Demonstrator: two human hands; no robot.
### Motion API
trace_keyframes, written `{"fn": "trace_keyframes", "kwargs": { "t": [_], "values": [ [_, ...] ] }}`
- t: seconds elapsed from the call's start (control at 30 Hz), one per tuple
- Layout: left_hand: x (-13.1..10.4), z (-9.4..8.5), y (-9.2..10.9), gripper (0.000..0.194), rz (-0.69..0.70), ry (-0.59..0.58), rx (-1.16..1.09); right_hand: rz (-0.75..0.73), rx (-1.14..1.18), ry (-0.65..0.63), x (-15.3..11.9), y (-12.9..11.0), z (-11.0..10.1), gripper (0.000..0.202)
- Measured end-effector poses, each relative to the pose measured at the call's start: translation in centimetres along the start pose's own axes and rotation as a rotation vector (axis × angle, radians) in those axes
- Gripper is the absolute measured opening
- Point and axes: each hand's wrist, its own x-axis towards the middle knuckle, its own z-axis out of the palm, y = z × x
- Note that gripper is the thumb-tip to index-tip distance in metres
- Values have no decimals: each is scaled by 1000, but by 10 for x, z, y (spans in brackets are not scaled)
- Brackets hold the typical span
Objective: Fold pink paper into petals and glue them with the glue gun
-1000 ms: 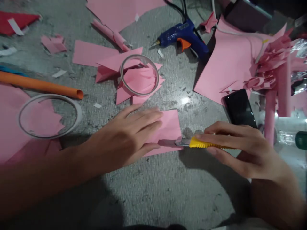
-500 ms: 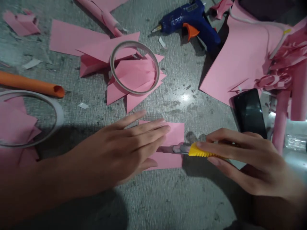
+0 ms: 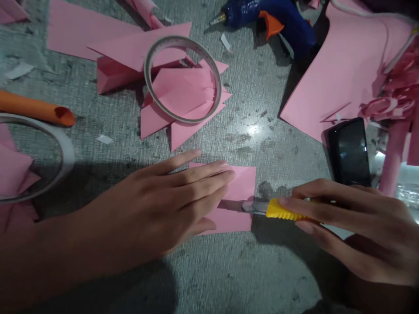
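Note:
A small pink paper piece (image 3: 240, 181) lies flat on the grey table (image 3: 216, 279). My left hand (image 3: 176, 196) rests over its left part, fingers stretched out and pressing on it, so that side is hidden. My right hand (image 3: 350, 222) grips a yellow utility cutter (image 3: 284, 210) between thumb and fingers. The cutter's metal blade points left and lies over the paper's right half, with a dark shadow beside it.
Above my left hand a tape ring (image 3: 149, 87) lies over folded pink paper (image 3: 178, 93). Around are a blue glue gun (image 3: 294, 30), a black phone (image 3: 349, 152), a large pink sheet (image 3: 340, 74), an orange tube (image 3: 32, 109) and a white ring (image 3: 67, 152).
The view has shifted and come slightly closer, so things near the edges sit farther out. The cutter and my right hand appear a little farther right; my left hand stays on the paper.

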Motion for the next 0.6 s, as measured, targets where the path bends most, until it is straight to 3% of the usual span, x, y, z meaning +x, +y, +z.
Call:
{"fn": "trace_keyframes", "kwargs": {
  "t": [0.3, 0.43, 0.6],
  "values": [
    [0, 5, -3, 52, 62, 112, 44, 27, -75, -39, -2, -17, 1, 44],
    [-9, 9, -6, 51, 63, 86, 126, 31, -66, -86, -8, -30, 0, 58],
    [-15, 14, -10, 49, 82, 49, 179, 60, -4, -79, -9, -27, 2, 61]
  ]
}}
